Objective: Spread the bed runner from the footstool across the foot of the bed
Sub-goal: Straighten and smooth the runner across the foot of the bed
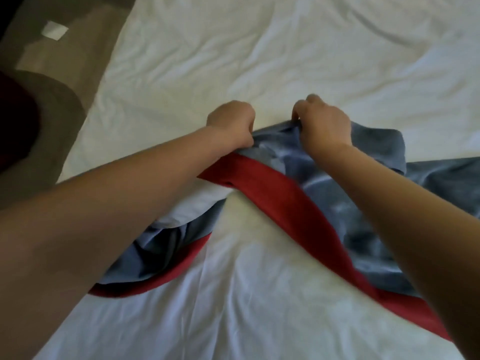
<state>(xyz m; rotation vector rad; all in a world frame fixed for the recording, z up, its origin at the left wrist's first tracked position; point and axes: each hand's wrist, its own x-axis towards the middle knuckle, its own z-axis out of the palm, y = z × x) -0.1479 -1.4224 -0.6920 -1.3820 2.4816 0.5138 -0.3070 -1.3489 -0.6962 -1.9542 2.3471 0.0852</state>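
The bed runner (324, 193) is grey-blue with a red border and lies bunched and twisted on the white bed (233, 61). One part trails to the lower left, another runs off to the right. My left hand (231, 123) is closed on the runner's far edge near the middle of the frame. Just to its right, my right hand (322, 123) pinches the same far edge between its fingers. Both forearms reach over the cloth and hide parts of it. No footstool is in view.
The wrinkled white sheet fills most of the frame. Brown carpet (59, 81) lies past the bed's left edge, with a small white paper (55, 30) on it and a dark rounded object (15, 120) at the far left.
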